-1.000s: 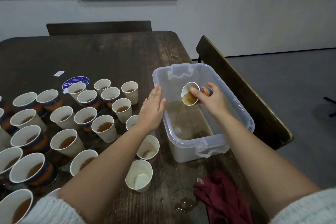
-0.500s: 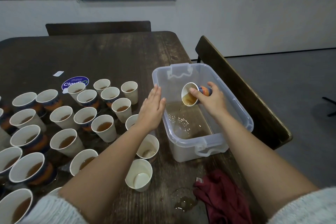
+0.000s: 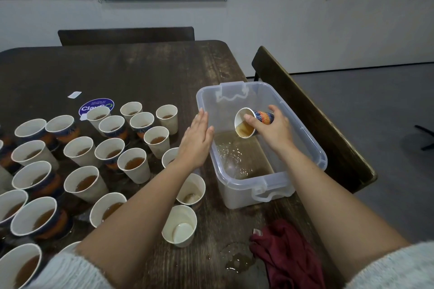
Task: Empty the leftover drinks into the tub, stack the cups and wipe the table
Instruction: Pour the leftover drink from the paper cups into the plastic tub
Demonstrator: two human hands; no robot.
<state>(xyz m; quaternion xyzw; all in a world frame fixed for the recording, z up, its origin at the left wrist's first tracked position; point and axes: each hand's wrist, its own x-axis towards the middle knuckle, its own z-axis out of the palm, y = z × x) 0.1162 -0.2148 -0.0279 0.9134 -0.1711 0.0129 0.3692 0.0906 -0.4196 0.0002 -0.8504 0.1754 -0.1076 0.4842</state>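
One tilted cup (image 3: 252, 122) in right grip (image 3: 273, 130), over tub (image 3: 312, 148).

A right hand (image 3: 276, 130) tips a paper cup (image 3: 252, 122) over a clear tub (image 3: 305, 148); the left hand (image 3: 196, 139), fingers straight, hovers beside it.

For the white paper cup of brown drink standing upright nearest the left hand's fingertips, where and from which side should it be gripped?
Judging by its pose, grip the white paper cup of brown drink round its upper side wall, just under the rim. Come from the side facing the clear plastic tub: other cups crowd its left and far sides, and the open left hand hovers there already.
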